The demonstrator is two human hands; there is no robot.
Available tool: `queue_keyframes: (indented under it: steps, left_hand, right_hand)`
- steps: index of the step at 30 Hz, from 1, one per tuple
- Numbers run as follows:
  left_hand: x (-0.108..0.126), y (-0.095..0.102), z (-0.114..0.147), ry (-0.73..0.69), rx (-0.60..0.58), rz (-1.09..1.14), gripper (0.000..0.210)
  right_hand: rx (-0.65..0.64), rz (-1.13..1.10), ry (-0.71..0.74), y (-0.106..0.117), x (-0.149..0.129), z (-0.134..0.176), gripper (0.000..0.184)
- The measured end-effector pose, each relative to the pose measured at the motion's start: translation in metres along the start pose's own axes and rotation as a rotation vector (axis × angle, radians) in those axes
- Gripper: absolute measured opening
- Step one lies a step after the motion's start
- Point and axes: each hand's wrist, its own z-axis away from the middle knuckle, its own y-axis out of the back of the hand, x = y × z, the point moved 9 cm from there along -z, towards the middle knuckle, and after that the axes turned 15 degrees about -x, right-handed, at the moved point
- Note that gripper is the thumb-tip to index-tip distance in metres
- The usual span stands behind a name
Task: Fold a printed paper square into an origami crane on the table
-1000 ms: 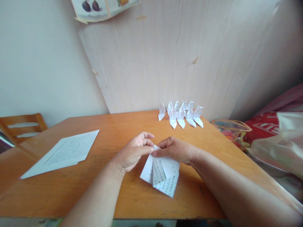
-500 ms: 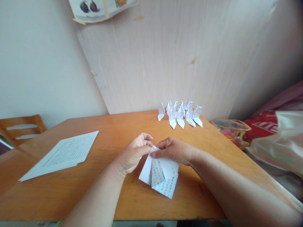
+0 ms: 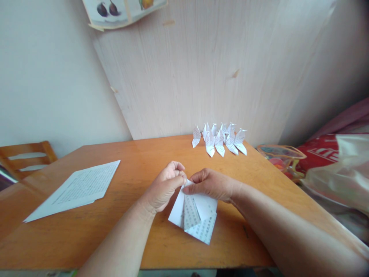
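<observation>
A partly folded sheet of printed paper [image 3: 206,206] is held over the front middle of the table, its pointed top toward the wall and its wider layers toward me. My left hand [image 3: 168,184] pinches the paper's top tip between thumb and fingers. From the other side my right hand [image 3: 211,185] is closed on the same upper end, thumb lying across the front. One narrow printed flap runs down the paper's middle. The fingertips hide the very tip.
Several folded paper cranes [image 3: 220,142] stand at the table's back right. A stack of printed sheets [image 3: 83,184] lies on the left of the wooden table [image 3: 138,246]. A wooden chair [image 3: 27,154] is beyond the left edge; bags [image 3: 323,154] are at the right.
Both hands keep their grip on the paper. The left fingers have shifted very slightly; otherwise almost nothing has moved.
</observation>
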Motion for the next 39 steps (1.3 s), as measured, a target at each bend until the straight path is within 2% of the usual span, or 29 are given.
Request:
queue_keyframes:
  steps: [4,8,14,18,27,32,39]
  left_hand:
    - [0.002,0.001,-0.001,-0.007,0.034,-0.029,0.028]
    - [0.004,0.005,-0.001,-0.010,0.067,-0.043,0.021]
    - [0.004,0.000,0.000,-0.025,-0.026,-0.017,0.028]
    - [0.003,0.000,0.001,-0.018,-0.037,-0.048,0.033]
    - [0.000,0.003,0.000,0.012,0.041,-0.044,0.025]
    - [0.000,0.011,-0.001,0.001,0.117,-0.026,0.017]
    - [0.001,0.008,-0.001,0.012,0.066,-0.007,0.034]
  right_hand:
    - [-0.005,0.010,0.012,0.000,0.000,-0.001,0.031]
    - [-0.001,-0.015,0.013,0.001,0.001,0.000,0.033]
    - [0.010,-0.014,0.002,0.004,0.003,0.000,0.036]
    - [0.006,0.013,0.008,0.004,0.002,0.000,0.036]
    - [0.010,0.004,0.004,0.002,0.004,-0.001,0.037]
    - [0.004,-0.085,0.078,0.005,0.000,-0.002,0.034]
    - [0.114,-0.201,0.217,0.018,-0.013,0.000,0.038]
